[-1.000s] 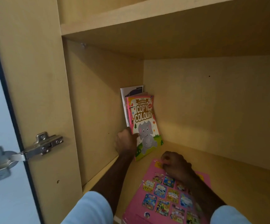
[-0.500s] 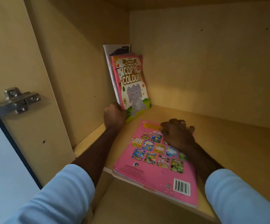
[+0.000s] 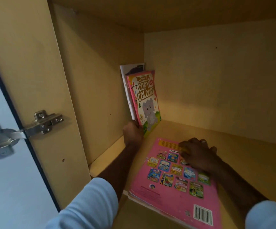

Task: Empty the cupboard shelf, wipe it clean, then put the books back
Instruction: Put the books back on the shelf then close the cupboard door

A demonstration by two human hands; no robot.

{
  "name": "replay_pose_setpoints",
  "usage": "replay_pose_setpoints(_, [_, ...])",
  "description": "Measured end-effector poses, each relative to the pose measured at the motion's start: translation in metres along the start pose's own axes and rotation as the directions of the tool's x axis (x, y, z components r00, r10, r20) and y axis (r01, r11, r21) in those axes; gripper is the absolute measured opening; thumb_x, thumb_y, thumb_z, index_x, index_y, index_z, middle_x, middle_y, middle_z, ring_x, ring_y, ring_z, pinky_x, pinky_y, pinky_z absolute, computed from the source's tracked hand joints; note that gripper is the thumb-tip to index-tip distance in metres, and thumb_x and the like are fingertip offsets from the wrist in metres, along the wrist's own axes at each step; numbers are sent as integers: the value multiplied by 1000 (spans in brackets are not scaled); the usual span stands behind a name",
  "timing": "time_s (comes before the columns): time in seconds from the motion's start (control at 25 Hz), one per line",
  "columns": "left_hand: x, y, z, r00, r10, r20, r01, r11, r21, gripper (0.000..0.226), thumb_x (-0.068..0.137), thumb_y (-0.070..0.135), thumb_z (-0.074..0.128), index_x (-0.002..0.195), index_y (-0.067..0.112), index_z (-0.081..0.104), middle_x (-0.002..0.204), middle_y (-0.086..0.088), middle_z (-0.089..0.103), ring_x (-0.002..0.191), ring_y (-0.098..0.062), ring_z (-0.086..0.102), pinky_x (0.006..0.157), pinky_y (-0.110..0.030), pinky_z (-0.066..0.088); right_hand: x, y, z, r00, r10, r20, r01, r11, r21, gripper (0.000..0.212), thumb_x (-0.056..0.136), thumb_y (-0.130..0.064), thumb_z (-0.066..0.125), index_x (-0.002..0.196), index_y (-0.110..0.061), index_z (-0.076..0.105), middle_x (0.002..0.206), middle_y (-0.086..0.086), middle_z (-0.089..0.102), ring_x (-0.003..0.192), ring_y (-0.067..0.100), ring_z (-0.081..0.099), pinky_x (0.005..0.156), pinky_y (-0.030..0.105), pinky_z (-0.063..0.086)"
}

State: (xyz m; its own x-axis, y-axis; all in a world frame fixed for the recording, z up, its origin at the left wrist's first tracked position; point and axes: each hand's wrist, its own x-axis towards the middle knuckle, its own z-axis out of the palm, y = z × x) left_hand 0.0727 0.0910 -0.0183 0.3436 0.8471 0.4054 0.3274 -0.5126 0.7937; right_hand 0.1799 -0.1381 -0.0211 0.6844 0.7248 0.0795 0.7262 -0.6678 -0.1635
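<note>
At far left, a white door [image 3: 3,179] is standing open on a steel hinge [image 3: 39,123] screwed to the cupboard's side panel [image 3: 39,71]. A person in pale blue sleeves is reaching with both arms into the wooden cupboard. The left hand [image 3: 133,132] is gripping the lower near corner of the upright books, its fingers curling round their edge. Those books are standing in the shelf's back left corner, leaning against the inner side wall: a colouring book [image 3: 146,101] with an elephant and the words "COPY COLOUR" is facing outward, and a white book [image 3: 130,70] is showing behind it, taller at the top. To the right, a pink book [image 3: 172,179] is lying flat, back cover up, on the shelf [image 3: 241,151], its barcode corner jutting out past the front edge. The right hand [image 3: 198,154], a ring on one finger, is resting on the pink book's far end, fingers bent over its right edge; whether it is grasping or only pressing down cannot be told.
</note>
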Motion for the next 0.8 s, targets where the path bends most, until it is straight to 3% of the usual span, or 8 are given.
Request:
replay_pose_setpoints(0.16, [0, -7, -9, 999, 22, 30, -23, 999, 39, 8, 81, 16, 71, 81, 7, 71, 80, -15, 72, 80, -32, 70, 62, -33, 51, -6, 8, -6, 994, -93, 62, 88, 993, 78, 41, 96, -38, 50, 135, -46, 51, 139, -7, 45, 132, 23, 39, 104, 47, 36])
replay_pose_setpoints(0.24, [-13, -13, -19, 982, 167, 86, -177, 976, 130, 12, 79, 23, 76, 85, 15, 70, 78, -9, 71, 75, -29, 68, 62, -37, 54, -10, 24, -8, 977, -197, 80, 182, 971, 156, 49, 83, -26, 55, 128, -44, 59, 134, -5, 52, 130, 21, 48, 105, 45, 43])
replay_pose_setpoints(0.32, [-34, -16, -34, 877, 369, 307, -424, 895, 136, 19, 82, 31, 75, 99, 25, 67, 78, 1, 69, 70, -20, 64, 65, -37, 54, -13, 44, -7, 974, -227, -14, 222, 937, 270, 52, 82, -7, 60, 127, -31, 66, 130, 2, 59, 125, 20, 55, 108, 39, 44])
replay_pose_setpoints(0.4, [-62, -15, -54, 720, 450, 529, -562, 825, 62, 18, 89, 40, 65, 105, 31, 67, 85, 10, 66, 73, -10, 60, 71, -38, 53, -20, 60, -8, 984, -138, -113, 169, 924, 343, 52, 82, 5, 62, 124, -24, 70, 124, 5, 64, 118, 20, 59, 105, 36, 47])
replay_pose_setpoints(0.52, [-109, -14, -86, 590, 499, 634, -663, 748, 29, 48, 90, 70, 47, 109, 33, 71, 111, 15, 66, 102, -6, 57, 87, -38, 48, -22, 76, -12, 977, 162, -138, -92, 907, 411, 39, 81, -21, 76, 118, -27, 68, 112, 5, 68, 102, 20, 64, 88, 30, 50])
replay_pose_setpoints(0.64, [-155, -5, -113, 508, 528, 681, -787, 606, 117, 86, 72, 97, 35, 132, 40, 60, 140, 19, 55, 136, -8, 42, 108, -52, 28, -11, 77, -12, 920, 385, -68, -318, 838, 444, 47, 78, -39, 80, 119, -21, 65, 115, 7, 70, 100, 24, 66, 77, 25, 44])
replay_pose_setpoints(0.72, [-179, 4, -114, 417, 553, 721, -860, 497, 116, 98, 64, 101, 39, 140, 40, 52, 145, 16, 53, 139, -11, 44, 112, -58, 28, -6, 66, -15, 913, 406, -39, -342, 814, 470, 52, 79, -39, 79, 124, -17, 64, 123, 8, 67, 108, 26, 64, 81, 26, 46])
replay_pose_setpoints(0.8, [-190, 2, -103, 333, 603, 725, -924, 361, 124, 87, 71, 89, 51, 143, 40, 48, 145, 10, 56, 130, -19, 55, 101, -50, 45, -3, 58, -15, 909, 416, -31, -349, 799, 490, 51, 80, -38, 79, 124, -17, 65, 125, 9, 65, 111, 27, 64, 84, 27, 47])
